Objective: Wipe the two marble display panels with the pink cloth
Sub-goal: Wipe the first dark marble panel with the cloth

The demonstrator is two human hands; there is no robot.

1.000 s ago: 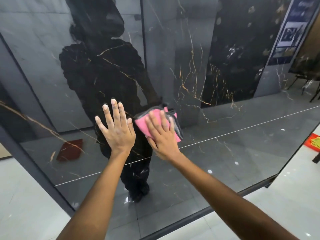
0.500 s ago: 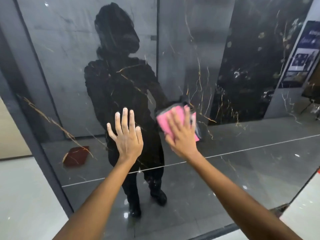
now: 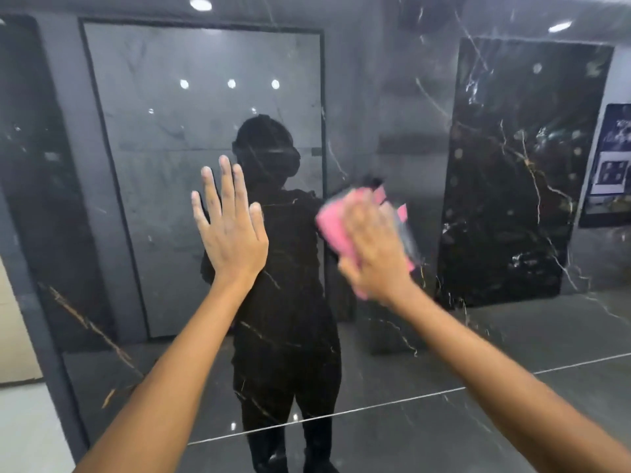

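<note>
overhead, ceiling lights (image 3: 200, 3) mirrored in the glossy dark marble panel (image 3: 392, 363)

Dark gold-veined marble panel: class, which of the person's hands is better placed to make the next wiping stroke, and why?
The right hand: it already presses the pink cloth against the dark gold-veined marble panel. The left hand lies flat and bare on the panel, fingers spread, holding nothing.
</note>
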